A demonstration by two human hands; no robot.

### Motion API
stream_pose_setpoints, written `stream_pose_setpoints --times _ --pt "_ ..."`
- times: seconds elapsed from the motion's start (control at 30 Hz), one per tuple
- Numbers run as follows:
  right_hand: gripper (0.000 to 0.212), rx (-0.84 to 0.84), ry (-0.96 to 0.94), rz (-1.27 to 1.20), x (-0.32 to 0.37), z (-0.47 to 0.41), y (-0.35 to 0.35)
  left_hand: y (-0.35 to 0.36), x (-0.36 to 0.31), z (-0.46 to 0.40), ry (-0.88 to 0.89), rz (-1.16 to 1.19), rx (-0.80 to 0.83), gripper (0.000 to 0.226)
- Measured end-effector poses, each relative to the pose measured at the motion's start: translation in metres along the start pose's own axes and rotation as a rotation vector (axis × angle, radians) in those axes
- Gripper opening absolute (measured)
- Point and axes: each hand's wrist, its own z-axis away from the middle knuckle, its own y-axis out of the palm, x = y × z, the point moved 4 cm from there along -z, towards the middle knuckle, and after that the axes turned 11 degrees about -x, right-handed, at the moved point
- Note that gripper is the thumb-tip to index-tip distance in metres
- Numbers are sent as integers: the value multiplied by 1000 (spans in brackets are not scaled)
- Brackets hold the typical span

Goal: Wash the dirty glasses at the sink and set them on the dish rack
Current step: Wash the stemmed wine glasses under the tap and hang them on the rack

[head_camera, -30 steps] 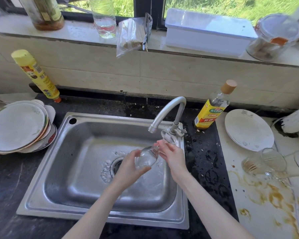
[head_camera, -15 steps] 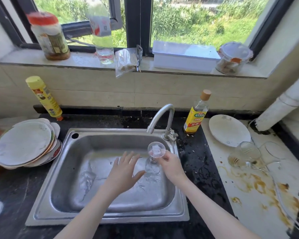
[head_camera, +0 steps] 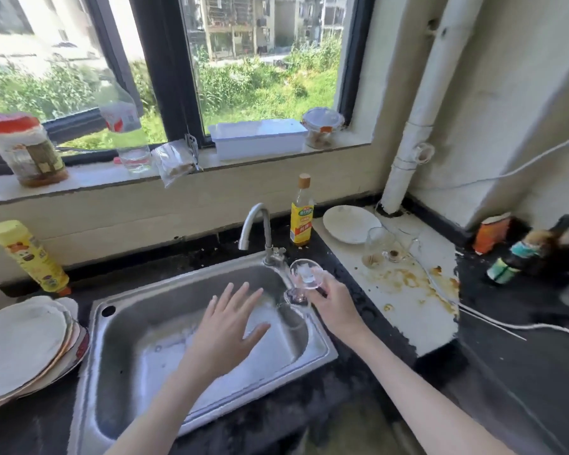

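Yellow labels on the oil bottle [head_camera: 301, 221] I cannot read. My right hand [head_camera: 329, 300] grips an inverted stemmed glass [head_camera: 302, 284] over the sink's [head_camera: 322, 348] right edge; left hand [head_camera: 228, 326] splayed, empty, beside it.

Stacked plates [head_camera: 23, 343] left, oil bottle [head_camera: 301, 214] behind faucet [head_camera: 260, 231]

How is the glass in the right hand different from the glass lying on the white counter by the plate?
The held glass is up over the sink's right edge, gripped by the right hand, foot toward the camera; the counter glass lies tipped over. The held one looks clear; the counter one has brown residue. Both are transparent.
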Motion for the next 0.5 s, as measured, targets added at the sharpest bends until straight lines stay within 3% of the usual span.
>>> stream_pose_setpoints --times 0.17,0.3,0.5 --pt "25 -210 51 -13 5 82 -70 -16 -64 33 218 63 -12 119" --pt "33 -347 114 24 -7 161 -131 -1 -129 72 406 148 -18 106" --pt "11 -593 212 91 -24 297 -230 19 -255 146 670 177 92 107"
